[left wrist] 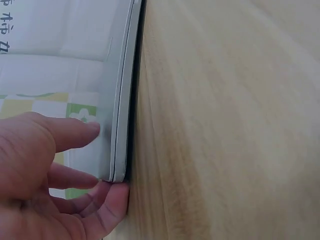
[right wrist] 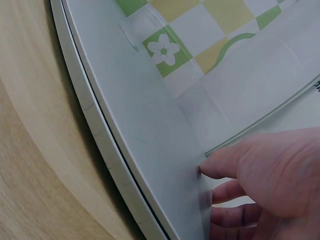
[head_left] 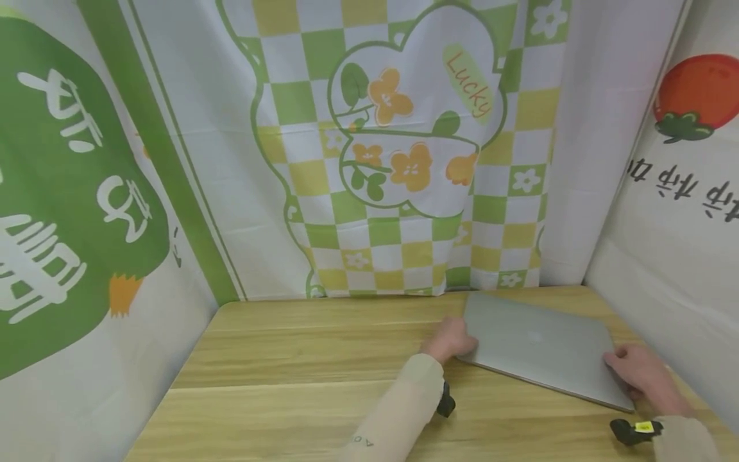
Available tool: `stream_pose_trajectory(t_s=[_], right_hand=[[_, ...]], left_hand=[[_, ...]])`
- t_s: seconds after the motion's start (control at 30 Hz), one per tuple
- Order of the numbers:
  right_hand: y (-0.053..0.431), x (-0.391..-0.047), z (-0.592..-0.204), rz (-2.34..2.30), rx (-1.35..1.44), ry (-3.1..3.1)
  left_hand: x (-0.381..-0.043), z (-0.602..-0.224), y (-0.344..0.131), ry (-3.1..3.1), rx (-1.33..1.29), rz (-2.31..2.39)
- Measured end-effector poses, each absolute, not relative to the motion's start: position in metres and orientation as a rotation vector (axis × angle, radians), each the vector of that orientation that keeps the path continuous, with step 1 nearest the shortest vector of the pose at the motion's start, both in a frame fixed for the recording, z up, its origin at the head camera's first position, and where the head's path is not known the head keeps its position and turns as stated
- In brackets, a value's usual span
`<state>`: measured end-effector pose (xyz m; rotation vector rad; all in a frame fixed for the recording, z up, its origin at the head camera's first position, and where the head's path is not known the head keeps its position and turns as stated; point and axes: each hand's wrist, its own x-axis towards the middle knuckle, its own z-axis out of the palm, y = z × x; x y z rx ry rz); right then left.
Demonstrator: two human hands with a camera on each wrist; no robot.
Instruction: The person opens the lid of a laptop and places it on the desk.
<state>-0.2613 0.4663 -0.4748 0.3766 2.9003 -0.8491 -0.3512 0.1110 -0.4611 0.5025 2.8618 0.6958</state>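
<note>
A closed silver laptop point(head_left: 537, 356) lies at an angle on the right part of the wooden table, a faint logo on its lid. At its left end, my left hand point(head_left: 453, 338) grips the near corner; the left wrist view shows the thumb point(left wrist: 82, 134) over the lid and fingertips point(left wrist: 117, 197) at the corner's lower edge. My right hand point(head_left: 642, 372) grips the opposite short side. There, in the right wrist view, the thumb point(right wrist: 217, 165) rests at the lid's edge and the other fingers point(right wrist: 232, 215) lie along the side. The laptop's underside is hidden.
The wooden table point(head_left: 277, 359) meets a checkered cloth point(head_left: 404, 253) behind the laptop. White printed cloth point(head_left: 664, 256) hangs along the right side, close to my right hand, and a green-and-white cloth point(head_left: 58, 192) covers the left side. Black wrist devices point(head_left: 632, 431) sit at my cuffs.
</note>
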Motion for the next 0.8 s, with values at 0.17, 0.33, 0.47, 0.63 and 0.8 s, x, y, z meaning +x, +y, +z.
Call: stream_pose_trajectory(t_s=[0.17, 0.33, 0.47, 0.63, 0.8], right_hand=[[0.464, -0.261, -0.473, -0.832, 0.386, 2.928], [0.461, -0.259, -0.471, -0.809, 0.382, 2.936], [0.457, -0.260, -0.469, -0.759, 0.339, 2.958], [0.452, -0.262, -0.467, -0.717, 0.336, 2.962], [0.448, -0.260, -0.467, -0.766, 0.352, 2.938]], left_hand=[[-0.352, -0.459, 0.114, 2.893, 0.539, 0.611], [-0.354, -0.460, 0.114, 2.870, 0.546, 0.641], [-0.358, -0.464, 0.111, 2.852, 0.544, 0.683], [-0.360, -0.464, 0.108, 2.852, 0.552, 0.674], [-0.356, -0.462, 0.102, 2.817, 0.528, 0.734]])
